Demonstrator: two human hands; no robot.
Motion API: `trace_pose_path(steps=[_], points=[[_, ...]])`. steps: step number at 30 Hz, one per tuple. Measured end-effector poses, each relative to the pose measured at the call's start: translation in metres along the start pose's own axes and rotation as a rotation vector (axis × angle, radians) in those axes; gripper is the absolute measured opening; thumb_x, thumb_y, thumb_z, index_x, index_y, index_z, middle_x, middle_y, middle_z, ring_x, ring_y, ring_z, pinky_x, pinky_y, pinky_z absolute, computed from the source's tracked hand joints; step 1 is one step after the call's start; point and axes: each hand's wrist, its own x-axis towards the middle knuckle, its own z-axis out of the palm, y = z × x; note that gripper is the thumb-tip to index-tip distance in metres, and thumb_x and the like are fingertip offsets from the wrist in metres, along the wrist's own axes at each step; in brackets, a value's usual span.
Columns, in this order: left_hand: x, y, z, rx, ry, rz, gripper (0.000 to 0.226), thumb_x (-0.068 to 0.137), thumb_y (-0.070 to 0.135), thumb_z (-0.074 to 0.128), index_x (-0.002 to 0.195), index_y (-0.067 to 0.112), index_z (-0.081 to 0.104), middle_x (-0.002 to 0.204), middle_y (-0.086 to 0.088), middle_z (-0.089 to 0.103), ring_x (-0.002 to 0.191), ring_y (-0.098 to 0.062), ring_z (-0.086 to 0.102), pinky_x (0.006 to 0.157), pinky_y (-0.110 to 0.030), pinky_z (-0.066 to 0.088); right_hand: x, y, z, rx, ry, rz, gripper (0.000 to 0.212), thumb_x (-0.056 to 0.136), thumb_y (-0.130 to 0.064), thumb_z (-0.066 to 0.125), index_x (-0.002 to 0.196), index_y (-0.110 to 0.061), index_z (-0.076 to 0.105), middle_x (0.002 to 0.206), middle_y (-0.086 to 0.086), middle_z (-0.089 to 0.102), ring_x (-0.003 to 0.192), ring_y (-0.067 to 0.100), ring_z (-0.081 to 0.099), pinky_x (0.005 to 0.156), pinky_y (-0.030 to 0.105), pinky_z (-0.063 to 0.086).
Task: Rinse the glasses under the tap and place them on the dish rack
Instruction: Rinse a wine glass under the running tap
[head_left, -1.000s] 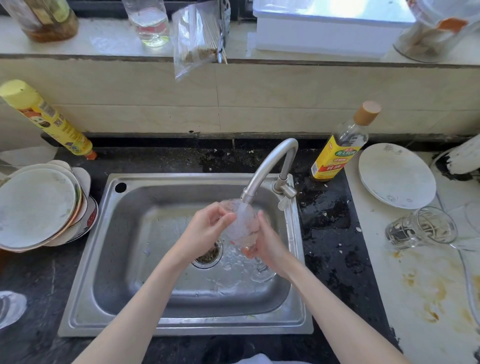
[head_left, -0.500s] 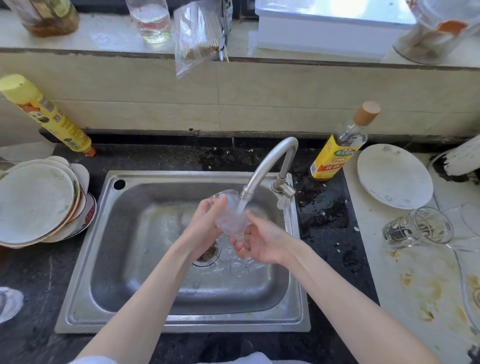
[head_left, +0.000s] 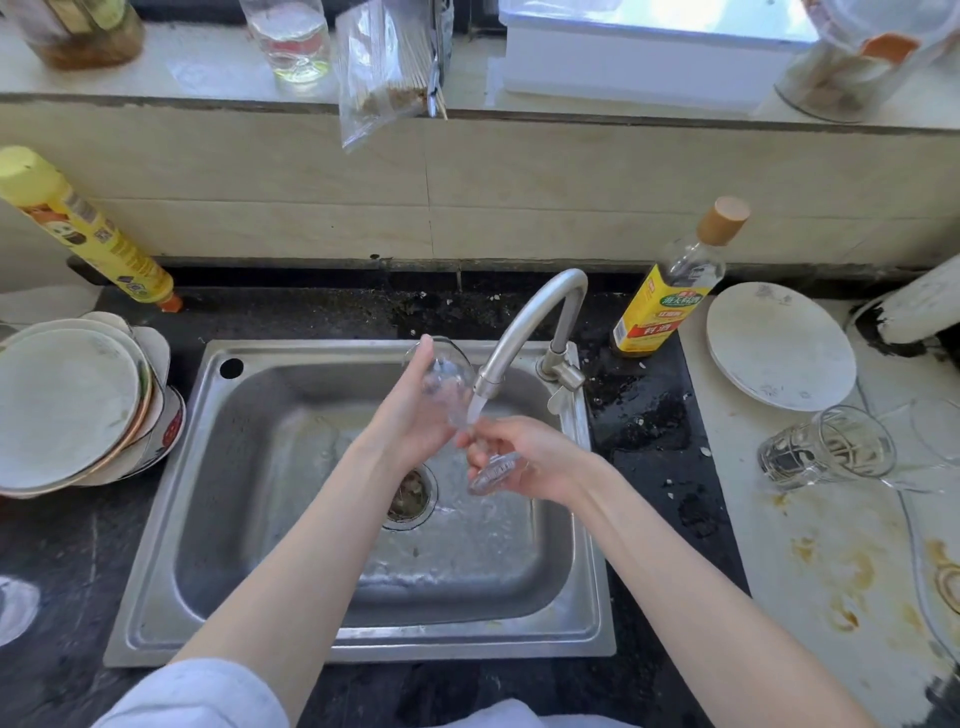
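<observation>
A clear stemmed glass (head_left: 448, 376) lies tilted over the steel sink (head_left: 156, 571), rim pointing up and away, foot toward me. My left hand (head_left: 410, 421) cups its bowl from the left, fingers reaching up along the side. My right hand (head_left: 535, 457) curls round the stem and foot (head_left: 493, 470). Water runs from the curved tap (head_left: 524, 322) and lands where the bowl meets the stem, by my right fingers. A second clear glass (head_left: 826, 447) lies on its side on the right counter.
A stack of dirty plates (head_left: 67, 405) sits left of the sink and a white plate (head_left: 779, 345) at the right. A yellow-labelled bottle (head_left: 670, 291) stands behind the tap and a yellow bottle (head_left: 88, 234) leans at the back left. The right counter is stained.
The glass has tipped further, its bowl moving up and left past the spout. My right hand slid down to the stem and foot, and the stream now falls near the stem.
</observation>
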Motion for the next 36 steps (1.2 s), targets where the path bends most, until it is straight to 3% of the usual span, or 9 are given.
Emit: trace_pose_path(steps=[3,7,11,16,21,25,29,33,36], points=[[0.004,0.007,0.002,-0.036,0.091,-0.030,0.058,0.092,0.059,0.033,0.073,0.009,0.056,0.065,-0.003,0.066,0.059,-0.017,0.065,0.069,-0.034,0.045,0.005,-0.009,0.002,0.057,0.002,0.047,0.033,0.101,-0.019,0.034,0.084,-0.004,0.059,0.047,-0.002,0.050,0.044,0.010,0.051,0.060,0.026,0.044],[0.002,0.017,-0.003,-0.191,0.253,-0.105,0.067,0.085,0.057,0.052,0.124,0.003,0.047,0.114,-0.012,0.063,0.098,-0.030,0.063,0.081,-0.048,0.049,0.007,-0.017,0.007,0.118,-0.005,0.091,0.022,0.096,-0.019,0.044,0.084,-0.010,0.060,0.060,0.001,0.052,0.049,0.012,0.052,0.062,0.029,0.044],[0.003,0.008,-0.017,-0.518,0.327,-0.187,0.081,0.079,0.050,0.066,0.132,-0.004,0.038,0.133,-0.021,0.048,0.118,-0.031,0.053,0.098,-0.044,0.046,0.003,-0.021,0.008,0.149,-0.018,0.101,0.026,0.097,-0.019,0.042,0.079,-0.012,0.059,0.071,0.004,0.057,0.065,0.014,0.054,0.072,0.031,0.048],[-0.002,-0.012,-0.023,-0.677,0.409,-0.283,0.067,0.081,0.051,0.064,0.107,-0.007,0.046,0.098,-0.019,0.060,0.087,-0.030,0.061,0.080,-0.041,0.050,0.005,-0.014,0.004,0.186,-0.022,0.161,0.031,0.100,-0.028,0.038,0.089,-0.008,0.060,0.078,0.005,0.064,0.064,0.014,0.063,0.070,0.030,0.052],[0.000,-0.019,-0.025,-0.707,0.470,-0.335,0.068,0.077,0.051,0.069,0.109,-0.004,0.045,0.070,-0.017,0.057,0.062,-0.027,0.057,0.059,-0.038,0.049,0.001,-0.011,0.001,0.288,-0.039,0.153,0.042,0.102,-0.031,0.034,0.083,-0.006,0.062,0.076,0.007,0.069,0.069,0.016,0.066,0.064,0.027,0.056],[0.004,-0.018,-0.025,-0.747,0.505,-0.240,0.080,0.079,0.049,0.068,0.127,-0.007,0.036,0.108,-0.019,0.054,0.077,-0.034,0.058,0.063,-0.048,0.050,0.004,0.000,-0.005,0.492,0.060,0.104,0.032,0.100,-0.028,0.042,0.096,-0.002,0.060,0.082,0.013,0.068,0.078,0.022,0.064,0.065,0.031,0.058],[0.009,-0.018,-0.029,-0.637,0.611,-0.069,0.075,0.087,0.050,0.056,0.135,-0.002,0.031,0.126,-0.023,0.044,0.111,-0.038,0.053,0.097,-0.047,0.045,0.003,0.016,-0.009,0.611,0.179,0.072,0.028,0.097,-0.019,0.047,0.113,0.003,0.051,0.106,0.019,0.054,0.106,0.030,0.055,0.087,0.038,0.052],[0.006,-0.016,-0.029,-0.471,0.605,0.077,0.044,0.088,0.053,0.054,0.099,0.011,0.046,0.093,-0.009,0.047,0.086,-0.025,0.055,0.063,-0.040,0.055,0.006,0.028,-0.004,0.649,0.259,0.082,0.042,0.099,-0.016,0.042,0.133,0.007,0.037,0.138,0.022,0.040,0.134,0.033,0.035,0.098,0.041,0.038],[-0.001,-0.019,-0.019,-0.270,0.669,0.237,0.038,0.088,0.043,0.058,0.107,0.012,0.046,0.098,-0.006,0.056,0.097,-0.025,0.056,0.073,-0.036,0.049,0.008,0.033,-0.001,0.675,0.256,0.110,0.037,0.100,-0.017,0.038,0.128,0.006,0.042,0.130,0.023,0.045,0.134,0.034,0.036,0.099,0.041,0.037]])
